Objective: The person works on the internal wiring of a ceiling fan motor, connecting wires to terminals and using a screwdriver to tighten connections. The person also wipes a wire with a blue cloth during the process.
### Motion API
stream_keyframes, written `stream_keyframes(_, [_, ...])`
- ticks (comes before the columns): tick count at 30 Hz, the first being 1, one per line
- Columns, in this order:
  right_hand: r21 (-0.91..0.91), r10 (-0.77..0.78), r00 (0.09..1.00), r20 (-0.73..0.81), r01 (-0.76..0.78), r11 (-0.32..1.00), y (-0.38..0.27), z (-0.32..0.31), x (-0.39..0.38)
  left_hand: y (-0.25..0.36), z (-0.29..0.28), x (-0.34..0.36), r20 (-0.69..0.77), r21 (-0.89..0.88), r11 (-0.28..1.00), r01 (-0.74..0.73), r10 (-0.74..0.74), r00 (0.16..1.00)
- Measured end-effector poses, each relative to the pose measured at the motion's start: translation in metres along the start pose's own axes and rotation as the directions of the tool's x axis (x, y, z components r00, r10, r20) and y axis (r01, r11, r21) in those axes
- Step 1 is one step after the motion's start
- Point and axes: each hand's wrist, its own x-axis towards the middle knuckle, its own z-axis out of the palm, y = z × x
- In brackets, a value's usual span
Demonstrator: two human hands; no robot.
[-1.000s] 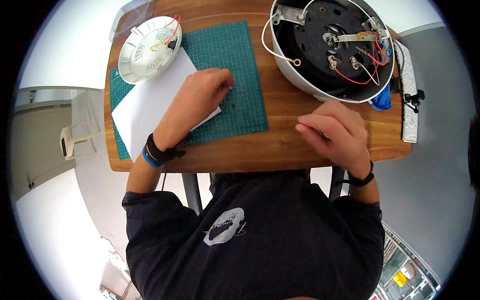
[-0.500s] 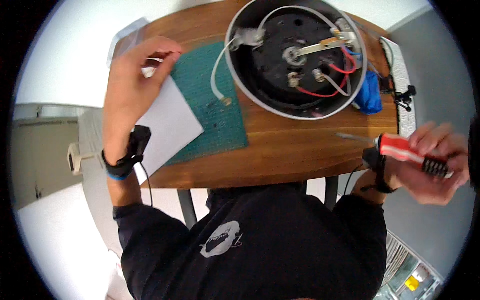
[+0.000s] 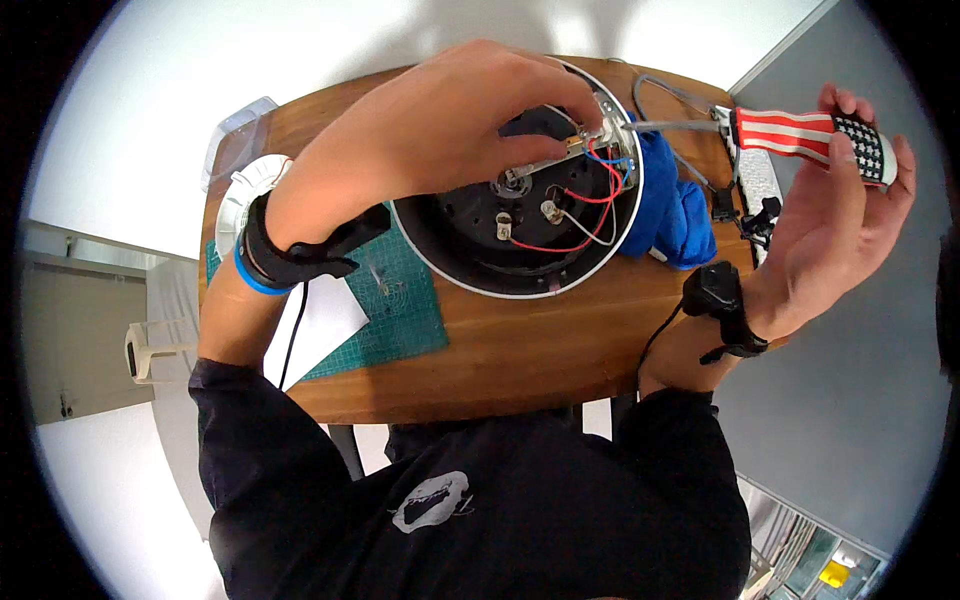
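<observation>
A round metal housing [image 3: 460, 262] with a black inside and a pale rim lies on the table. Inside it are red, white and blue wires and metal terminals. My left hand [image 3: 470, 120] reaches over it, thumb and fingers bent around a small part at the right-hand bracket [image 3: 608, 125]. The fingertips hide what they hold. On the right, my right hand [image 3: 840, 215] grips the screwdriver [image 3: 790, 133] by its red-and-white striped, starred handle. Its shaft points left, the tip at the housing's rim beside the bracket.
A blue cloth [image 3: 660, 205] is bunched against the housing's right side. White paper [image 3: 325, 325] lies on a green cutting mat [image 3: 415, 320]. A white round part [image 3: 235, 215] and a clear plastic box [image 3: 240, 130] stand at the left edge; a grey cable [image 3: 655, 80] runs behind.
My left hand has moved right, from above the paper into the housing. The screwdriver has risen from the table's front right to the housing's rim. The view has shifted.
</observation>
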Motion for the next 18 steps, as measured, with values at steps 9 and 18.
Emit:
stream_keyframes(9, [-0.096,-0.045,0.998,0.046,0.049,0.994,0.027,0.01,-0.012,-0.007,0.007,0.009,-0.055,-0.114,0.987,0.111,-0.118,0.991])
stream_keyframes(18, [-0.229,-0.099,0.988,0.118,0.124,0.966,0.016,0.013,-0.013,-0.007,0.007,0.004,-0.06,-0.132,0.982,0.137,-0.146,0.988])
